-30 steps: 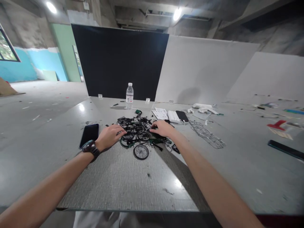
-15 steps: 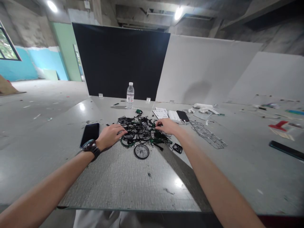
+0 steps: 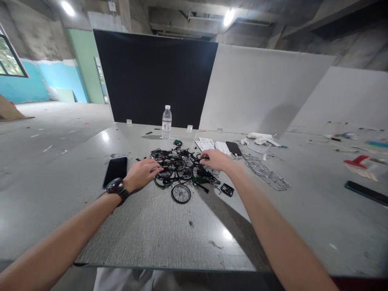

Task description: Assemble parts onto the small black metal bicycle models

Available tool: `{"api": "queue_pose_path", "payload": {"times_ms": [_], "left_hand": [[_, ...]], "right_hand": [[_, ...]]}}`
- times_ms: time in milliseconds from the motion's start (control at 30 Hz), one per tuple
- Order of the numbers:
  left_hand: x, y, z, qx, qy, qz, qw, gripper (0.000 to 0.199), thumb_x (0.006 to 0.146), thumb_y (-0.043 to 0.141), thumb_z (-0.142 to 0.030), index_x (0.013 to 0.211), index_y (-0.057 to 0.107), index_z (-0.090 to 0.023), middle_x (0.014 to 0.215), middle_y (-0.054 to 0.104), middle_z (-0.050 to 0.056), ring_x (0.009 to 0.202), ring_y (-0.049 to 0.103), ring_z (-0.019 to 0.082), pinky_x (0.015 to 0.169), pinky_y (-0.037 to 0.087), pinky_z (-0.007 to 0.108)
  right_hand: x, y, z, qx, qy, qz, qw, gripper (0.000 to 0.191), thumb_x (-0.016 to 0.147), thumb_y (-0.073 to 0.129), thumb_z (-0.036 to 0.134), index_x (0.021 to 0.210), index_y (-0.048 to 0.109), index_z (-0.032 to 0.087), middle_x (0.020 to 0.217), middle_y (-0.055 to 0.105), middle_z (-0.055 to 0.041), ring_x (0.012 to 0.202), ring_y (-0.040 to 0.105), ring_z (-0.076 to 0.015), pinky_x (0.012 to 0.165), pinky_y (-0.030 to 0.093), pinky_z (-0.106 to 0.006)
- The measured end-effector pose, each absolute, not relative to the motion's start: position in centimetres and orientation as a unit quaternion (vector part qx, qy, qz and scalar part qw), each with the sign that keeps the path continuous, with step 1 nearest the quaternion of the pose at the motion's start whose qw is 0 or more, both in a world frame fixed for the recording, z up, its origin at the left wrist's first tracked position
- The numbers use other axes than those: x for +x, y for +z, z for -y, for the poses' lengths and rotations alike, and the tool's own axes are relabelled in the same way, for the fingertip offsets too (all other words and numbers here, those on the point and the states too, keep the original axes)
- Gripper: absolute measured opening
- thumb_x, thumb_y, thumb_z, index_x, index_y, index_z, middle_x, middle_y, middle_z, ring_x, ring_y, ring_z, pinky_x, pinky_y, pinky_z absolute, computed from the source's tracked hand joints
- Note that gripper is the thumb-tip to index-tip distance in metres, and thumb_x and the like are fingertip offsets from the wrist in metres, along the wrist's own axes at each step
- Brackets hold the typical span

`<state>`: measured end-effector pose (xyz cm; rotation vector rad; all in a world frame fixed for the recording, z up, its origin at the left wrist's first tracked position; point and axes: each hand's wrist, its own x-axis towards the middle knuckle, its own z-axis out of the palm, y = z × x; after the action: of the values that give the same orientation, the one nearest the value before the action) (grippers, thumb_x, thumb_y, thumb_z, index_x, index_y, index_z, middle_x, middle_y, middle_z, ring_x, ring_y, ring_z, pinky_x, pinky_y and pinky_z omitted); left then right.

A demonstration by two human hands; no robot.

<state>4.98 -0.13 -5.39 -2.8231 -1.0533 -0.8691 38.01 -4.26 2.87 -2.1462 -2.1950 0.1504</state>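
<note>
A pile of small black and dark green model bicycle parts (image 3: 177, 165) lies on the table in front of me, with several spoked wheels in it. One wheel (image 3: 181, 193) lies at the pile's near edge. My left hand (image 3: 143, 173), with a dark watch on its wrist, rests at the pile's left side, fingers loosely stretched over the parts and apparently holding nothing. Above the right side of the pile, my right hand (image 3: 214, 159) has its thumb and fingers bent together in a pinch. Whatever is between those fingertips is too small to make out.
A phone (image 3: 115, 171) lies to the left and a water bottle (image 3: 166, 123) stands behind the pile. On the right are paper sheets (image 3: 205, 143), a grey sprue frame (image 3: 266, 173), a red tool (image 3: 357, 161) and a dark flat device (image 3: 365, 192). Black and white panels stand behind.
My right hand has lifted slightly and shifted a little right, uncovering more of the parts beneath it. The left hand stays in place.
</note>
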Motion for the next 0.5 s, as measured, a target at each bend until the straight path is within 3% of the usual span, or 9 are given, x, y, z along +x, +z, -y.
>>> {"api": "queue_pose_path", "payload": {"times_ms": [233,500], "left_hand": [[4.95,-5.49,0.08,-0.901,-0.278,0.332,0.003,0.04,0.104,0.044,-0.047,0.1,0.075,-0.023,0.108,0.076,0.007,0.104,0.067,0.023,0.09,0.051,0.037],[4.96,-5.27,0.27,-0.903,-0.274,0.33,0.012,0.039,0.104,0.044,-0.046,0.1,0.076,-0.022,0.108,0.076,0.007,0.103,0.067,0.024,0.088,0.052,0.037]], "right_hand": [[38.42,3.87,5.18,-0.695,0.125,0.707,-0.038,0.02,0.073,0.083,0.032,0.091,0.078,0.023,0.102,0.076,-0.0089,0.089,0.07,-0.0272,0.076,0.053,-0.038],[38.22,3.43,5.03,-0.696,0.137,0.702,-0.06,0.021,0.072,0.082,0.025,0.092,0.076,0.022,0.101,0.075,-0.0089,0.088,0.069,-0.0273,0.068,0.05,-0.035]]}}
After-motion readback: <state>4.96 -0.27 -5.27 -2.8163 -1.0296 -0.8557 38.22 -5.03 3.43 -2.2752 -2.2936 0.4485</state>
